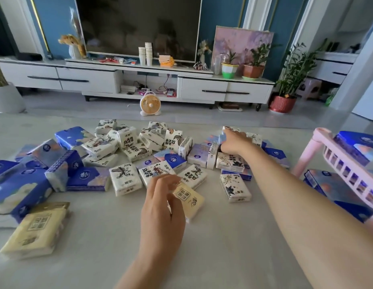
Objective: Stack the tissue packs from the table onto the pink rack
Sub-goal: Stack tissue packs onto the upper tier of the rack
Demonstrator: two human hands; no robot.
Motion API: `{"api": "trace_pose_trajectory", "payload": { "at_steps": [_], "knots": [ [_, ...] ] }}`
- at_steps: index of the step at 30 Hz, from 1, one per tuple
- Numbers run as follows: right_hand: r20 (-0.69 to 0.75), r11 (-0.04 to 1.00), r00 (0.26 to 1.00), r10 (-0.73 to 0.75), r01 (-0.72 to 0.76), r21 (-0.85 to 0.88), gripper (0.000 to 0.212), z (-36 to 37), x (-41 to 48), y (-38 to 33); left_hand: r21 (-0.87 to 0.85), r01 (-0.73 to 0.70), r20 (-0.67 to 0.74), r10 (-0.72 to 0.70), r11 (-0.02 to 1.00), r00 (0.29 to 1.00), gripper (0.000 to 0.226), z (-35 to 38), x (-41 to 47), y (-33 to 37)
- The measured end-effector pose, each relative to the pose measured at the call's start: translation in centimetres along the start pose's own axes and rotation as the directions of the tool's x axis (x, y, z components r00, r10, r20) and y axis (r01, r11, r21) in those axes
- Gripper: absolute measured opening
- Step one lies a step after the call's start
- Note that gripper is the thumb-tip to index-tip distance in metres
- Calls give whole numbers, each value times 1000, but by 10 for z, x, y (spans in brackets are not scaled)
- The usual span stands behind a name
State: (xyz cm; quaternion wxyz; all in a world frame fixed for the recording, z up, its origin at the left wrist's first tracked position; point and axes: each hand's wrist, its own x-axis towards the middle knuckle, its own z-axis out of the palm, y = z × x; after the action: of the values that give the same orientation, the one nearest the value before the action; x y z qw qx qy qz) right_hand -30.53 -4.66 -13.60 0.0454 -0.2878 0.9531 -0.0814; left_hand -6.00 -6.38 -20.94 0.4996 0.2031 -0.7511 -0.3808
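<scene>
- Grey table (223,247) stood before a TV stand (202,88); loose packs (127,178) covered its far half in an untidy pile.
- Rack (319,142) stood at the right table edge, with blue packs (360,147) already on its shelves.
- Left hand (162,207) had its fingers curled round the left edge of a yellow pack (189,203), which lay near the table centre, just in front of the pile.
- Right hand (233,142) reached into the right end of the pile, fingers bent over a pale pack (221,138); the palm hid the contact, so a grip could not be confirmed.
- Risk: packs in the pile leaned on one another; lifting one would probably topple its neighbours or drag them along.
- Risk: a one-edge hold on the soft yellow pack might let it sag and slip in transit.
- Risk: the right forearm lay near the rack; a quick swing could knock the post or the blue packs.
</scene>
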Motion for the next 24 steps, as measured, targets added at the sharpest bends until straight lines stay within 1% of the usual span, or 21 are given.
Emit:
{"api": "trace_pose_trajectory", "payload": {
  "at_steps": [3,5,7,8,9,10,11,12,13,14,16,17,20,21,22,23,24],
  "knots": [
    [0,1000,1000,16,-16,-19,59,-1,3,3,-8,15,-2,-15,1000,1000,42,0,0,1],
    [-57,999,998,34,-33,16,60,-2,2,6,-5,1,-4,-1,1000,1000,40,0,0,1],
    [-192,993,981,34,-11,118,63,-8,-1,3,4,-10,-6,10,1000,1000,38,0,-1,0],
    [-242,980,970,9,40,195,65,-14,-5,-3,4,-6,-9,6,1000,1000,37,0,-1,-1],
    [-234,958,972,-30,95,269,67,-19,-9,-11,3,1,-10,-1,1000,1000,37,0,-1,-1],
    [-167,941,982,-86,135,309,71,-23,-13,-21,1,7,-8,-7,1000,1000,37,0,-1,-2],
    [-60,947,987,-150,161,279,75,-25,-16,-31,-1,11,-5,-11,1000,1000,37,0,0,-1],
    [48,962,979,-196,183,201,78,-23,-20,-42,-3,12,-2,-12,1000,1000,37,0,-1,-1],
    [117,971,968,-224,211,115,81,-19,-23,-51,-5,14,0,-14,1000,1000,37,0,-1,-1],
    [151,971,959,-238,236,33,83,-14,-25,-57,-6,16,1,-16,1000,1000,37,-1,-1,-1],
    [190,960,950,-249,268,-84,85,-4,-24,-62,-6,16,-2,-16,1000,1000,36,-1,-2,-1],
    [201,952,947,-252,280,-123,78,-3,-22,-64,-4,8,-4,-8,1000,1000,36,-1,-3,-1],
    [279,930,934,-224,290,-225,40,-5,-20,-70,15,-15,12,15,1000,1000,38,0,-3,-2],
    [289,923,933,-216,292,-252,32,-6,-21,-73,25,-21,22,20,999,1000,37,0,-3,-1],
    [291,918,932,-215,294,-266,31,-6,-23,-74,31,-33,31,32,999,999,35,0,-4,-2],
    [290,916,931,-221,300,-265,35,-5,-23,-74,33,-43,32,42,999,999,33,0,-4,-1],
    [283,920,931,-230,303,-250,47,-5,-25,-74,27,-48,30,47,998,998,32,-1,-5,0]
  ]
}}
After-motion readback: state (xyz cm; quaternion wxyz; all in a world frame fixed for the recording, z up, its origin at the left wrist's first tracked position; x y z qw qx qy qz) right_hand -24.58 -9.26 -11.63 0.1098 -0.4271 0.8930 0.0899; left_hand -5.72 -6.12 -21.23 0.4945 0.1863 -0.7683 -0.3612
